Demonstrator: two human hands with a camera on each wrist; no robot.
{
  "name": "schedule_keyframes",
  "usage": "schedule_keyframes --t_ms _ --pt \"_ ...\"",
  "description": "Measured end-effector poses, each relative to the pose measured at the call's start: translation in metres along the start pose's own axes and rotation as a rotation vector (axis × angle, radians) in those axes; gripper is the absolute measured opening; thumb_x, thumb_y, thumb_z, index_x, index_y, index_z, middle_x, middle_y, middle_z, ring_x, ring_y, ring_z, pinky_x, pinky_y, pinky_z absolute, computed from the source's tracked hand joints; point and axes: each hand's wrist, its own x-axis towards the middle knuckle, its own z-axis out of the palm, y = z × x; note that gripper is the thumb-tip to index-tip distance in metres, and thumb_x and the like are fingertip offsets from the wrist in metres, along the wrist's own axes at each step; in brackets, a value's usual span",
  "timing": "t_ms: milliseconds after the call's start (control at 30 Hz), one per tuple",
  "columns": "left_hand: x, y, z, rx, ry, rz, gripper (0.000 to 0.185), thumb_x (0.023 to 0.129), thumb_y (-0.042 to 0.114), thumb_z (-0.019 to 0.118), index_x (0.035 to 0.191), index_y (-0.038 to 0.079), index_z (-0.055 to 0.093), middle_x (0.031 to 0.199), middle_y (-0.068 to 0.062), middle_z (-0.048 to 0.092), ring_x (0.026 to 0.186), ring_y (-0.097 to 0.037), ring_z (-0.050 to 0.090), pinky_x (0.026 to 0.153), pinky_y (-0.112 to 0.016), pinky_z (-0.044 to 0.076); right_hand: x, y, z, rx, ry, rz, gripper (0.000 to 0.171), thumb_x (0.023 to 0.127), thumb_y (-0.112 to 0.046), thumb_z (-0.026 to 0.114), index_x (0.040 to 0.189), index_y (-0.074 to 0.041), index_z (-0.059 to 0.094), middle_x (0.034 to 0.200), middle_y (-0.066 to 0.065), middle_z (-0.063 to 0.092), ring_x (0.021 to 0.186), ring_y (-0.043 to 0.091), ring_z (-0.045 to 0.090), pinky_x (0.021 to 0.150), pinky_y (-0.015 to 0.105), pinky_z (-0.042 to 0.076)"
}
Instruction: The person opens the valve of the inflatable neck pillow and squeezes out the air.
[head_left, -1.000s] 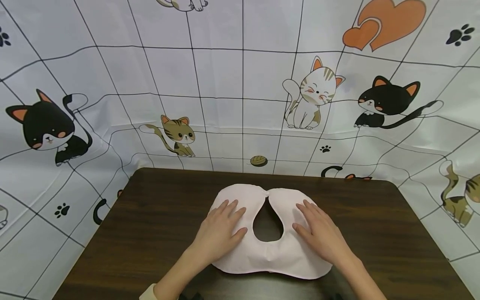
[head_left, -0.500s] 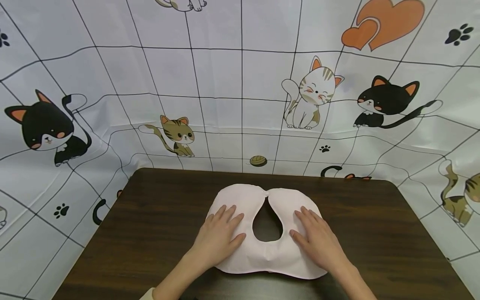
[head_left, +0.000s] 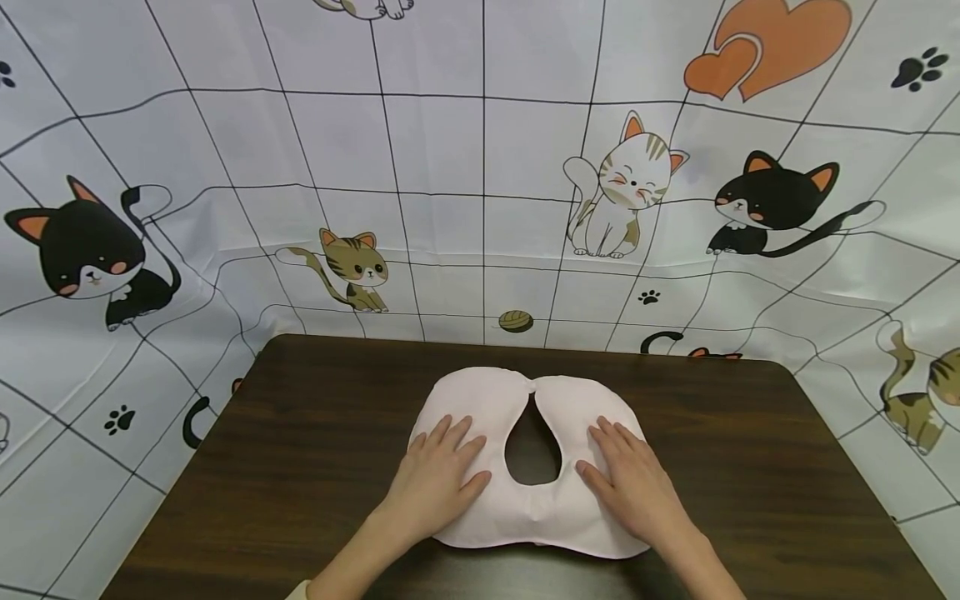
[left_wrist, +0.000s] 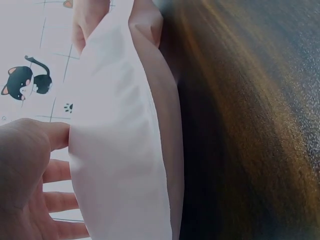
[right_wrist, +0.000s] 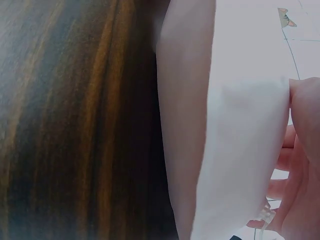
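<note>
Hands flat on the pink pillow

Head view: left hand (head_left: 438, 475) and right hand (head_left: 630, 479) press down, fingers straight and spread, on the pale pink U-shaped pillow (head_left: 534, 508) lying on the dark wood surface (head_left: 315, 433). Both hands have crept a touch nearer the body than a second ago, the pillow edging with them, so smoothing goes on. Left wrist view: pillow (left_wrist: 120, 150) bulges beside outstretched fingers (left_wrist: 57, 172). Right wrist view: its plump, seamless edge (right_wrist: 225, 140) fills the frame.

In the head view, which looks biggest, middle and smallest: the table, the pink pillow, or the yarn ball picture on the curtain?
1. Table
2. Pillow
3. Yarn ball, though it is farther from the camera.
</note>
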Motion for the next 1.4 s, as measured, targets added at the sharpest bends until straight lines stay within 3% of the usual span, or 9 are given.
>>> schedule_keyframes --t_ms 400,667,1067,1400 --pt "-0.001 0.002 -0.005 -0.017 -0.014 -0.015 0.043 0.097 0.037 0.067 0.133 0.013 0.069 0.147 -0.015 0.056 0.138 -0.044 0.047 0.102 -0.067 0.041 -0.004 -0.002 0.0 0.01 -0.008 0.024 0.055 0.102 -0.037 0.062 0.143 -0.002 0.057 0.153 0.019 0.049 0.144 0.042 0.038 0.111 0.067 0.029" --pt "-0.004 -0.001 -0.01 -0.044 0.031 -0.035 0.043 0.096 0.035 0.068 0.132 0.012 0.069 0.146 -0.015 0.057 0.137 -0.041 0.049 0.103 -0.065 0.043 -0.006 -0.003 -0.007 -0.014 0.012 -0.002 0.054 0.101 -0.033 0.065 0.144 -0.001 0.057 0.152 0.02 0.049 0.143 0.043 0.039 0.111 0.066 0.029" --pt "-0.021 0.012 -0.025 -0.097 0.108 -0.031 0.042 0.094 0.031 0.072 0.13 0.011 0.07 0.143 -0.015 0.059 0.136 -0.041 0.05 0.107 -0.06 0.042 -0.018 -0.014 -0.021 -0.007 0.063 -0.049 0.054 0.1 -0.033 0.066 0.142 -0.001 0.058 0.151 0.02 0.05 0.141 0.043 0.041 0.11 0.066 0.03" --pt "-0.029 0.016 -0.023 -0.108 0.109 -0.03 0.047 0.093 0.029 0.073 0.134 0.007 0.066 0.143 -0.016 0.058 0.135 -0.041 0.05 0.106 -0.058 0.043 -0.027 -0.016 -0.011 0.009 0.062 -0.042 0.058 0.098 -0.036 0.067 0.142 0.0 0.058 0.152 0.019 0.049 0.141 0.042 0.041 0.109 0.067 0.031"
